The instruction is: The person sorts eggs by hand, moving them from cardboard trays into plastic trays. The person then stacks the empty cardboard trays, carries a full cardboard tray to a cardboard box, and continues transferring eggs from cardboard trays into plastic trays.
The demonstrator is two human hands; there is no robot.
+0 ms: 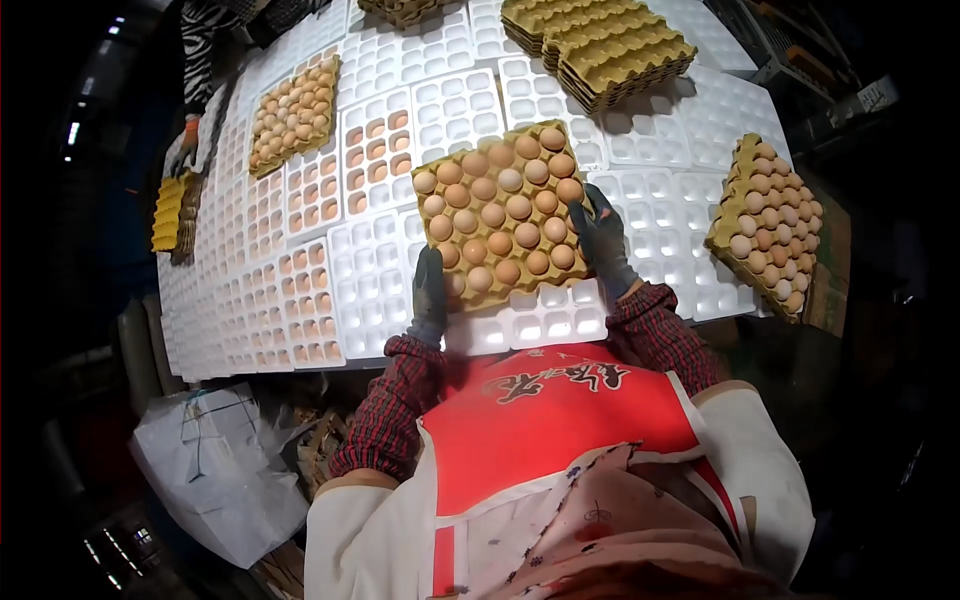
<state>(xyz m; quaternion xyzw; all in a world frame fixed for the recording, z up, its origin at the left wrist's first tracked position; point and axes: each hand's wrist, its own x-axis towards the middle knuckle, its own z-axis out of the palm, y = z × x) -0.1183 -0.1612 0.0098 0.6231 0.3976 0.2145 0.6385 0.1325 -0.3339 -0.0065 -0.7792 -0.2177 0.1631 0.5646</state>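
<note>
A brown pulp egg tray [480, 300] full of brown eggs [493, 214] is between my two hands, tilted slightly, over the white foam egg boxes [365, 262] on the table. My left hand [429, 295], in a dark glove, grips the tray's near left edge. On the right edge, my right hand [605, 240], also gloved, has its thumb by the eggs at the rim; its other fingers are partly hidden. Foam boxes to the left hold eggs [308, 300] in their pockets, while those under and around the tray have bare pockets.
Another full egg tray [293, 115] rests on the boxes at left, and one more [770, 225] at the right edge. Stacked pulp trays [600, 50] stand at the back. A co-worker's gloved hand [186, 145] is by yellow trays [172, 215]. A white bag [215, 475] sits below left.
</note>
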